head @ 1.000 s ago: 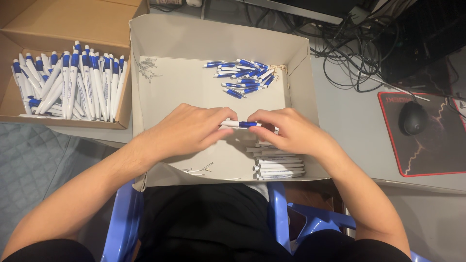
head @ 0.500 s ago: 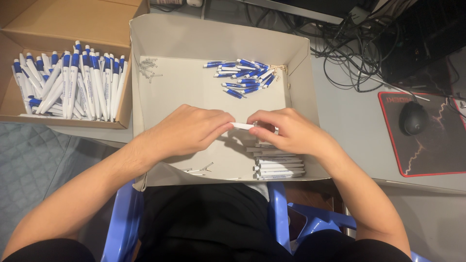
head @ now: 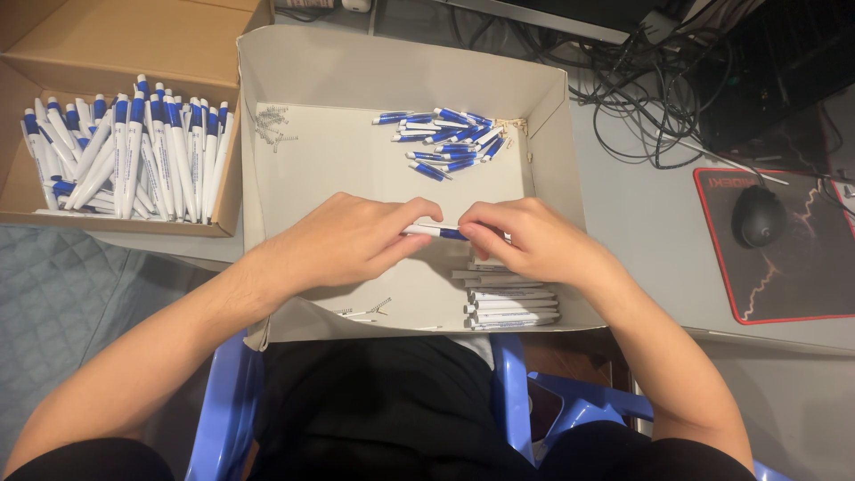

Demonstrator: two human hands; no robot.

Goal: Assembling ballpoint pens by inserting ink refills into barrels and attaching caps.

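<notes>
Head view: a grey tray (head: 552, 125) is being rested on the counter (head: 641, 223); above it, a white-and-blue pen (head: 435, 232) is being held level, pinched at each end by left hand (head: 343, 240) and right hand (head: 534, 240); white barrels (head: 512, 307) are being stacked below.

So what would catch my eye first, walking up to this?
Two hands, left hand and right hand, meet on one white-and-blue pen over a shallow grey box. A heap of blue pen parts lies at its far end. A brown carton of finished pens sits left.
</notes>
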